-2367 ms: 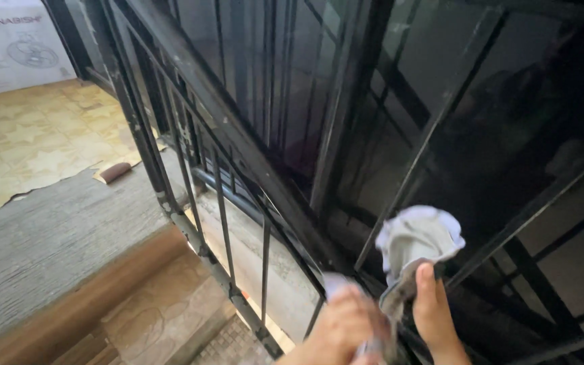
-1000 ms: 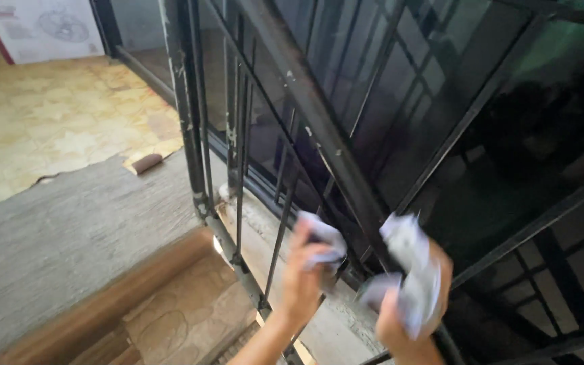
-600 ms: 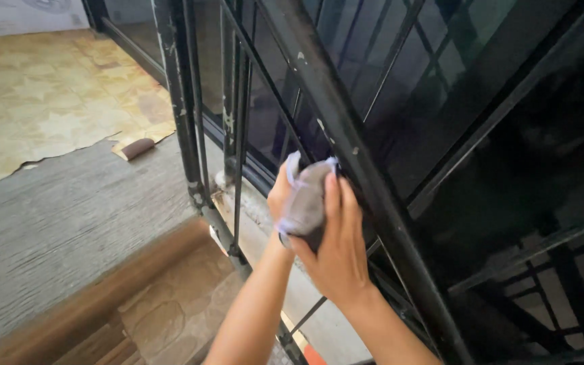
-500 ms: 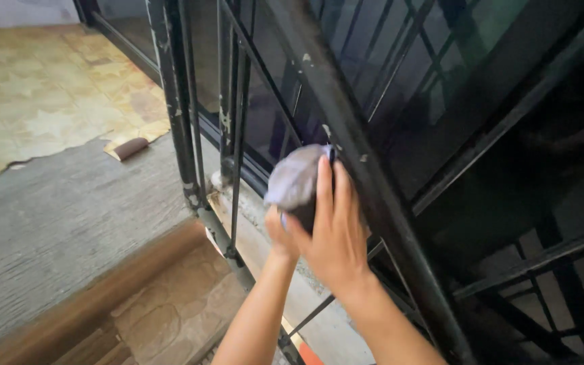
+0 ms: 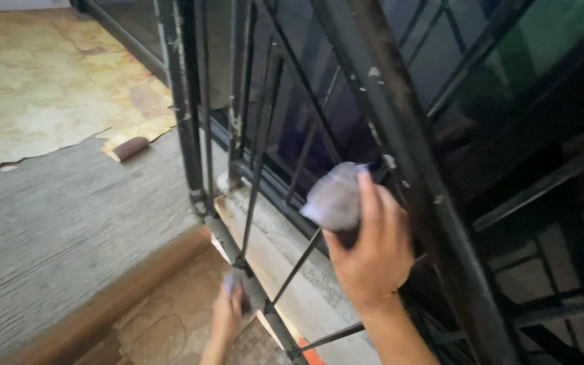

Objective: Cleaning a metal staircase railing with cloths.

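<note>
Far left: yellow-brown patterned floor covering [image 5: 42, 81], torn along its near edge, one corner curled into a small brown roll [image 5: 130, 148]. Nearer, grey wood-grain flooring [image 5: 55, 223], then a brown wooden step edge [image 5: 123, 297] and stone-patterned tiles [image 5: 170, 318] below it.

Centre left, low in view: left hand [image 5: 228, 312] at the bottom rail of a black metal railing [image 5: 190, 135], just beside the rail's slanted lower bar. Fingers curled over a small grey scrap of cloth [image 5: 232, 282]; grip closed around it, though blurred, so how tight cannot be told. Pale concrete ledge [image 5: 272, 243] running just right of that rail.

Centre: right hand [image 5: 372, 251] raised, palm away from the camera, fingers [image 5: 372, 203] wrapped over a bunched grey rag [image 5: 334, 197] and pressing it against a thin slanted bar of the railing. Rag mostly above and left of the fingertips, thumb side hidden behind it.

Right: thick black diagonal handrail [image 5: 414, 162], paint chipped in pale flecks, just beside the right hand. Beyond it, dark glass panels [image 5: 522, 61] behind black bars, with a green tint at far right.
</note>
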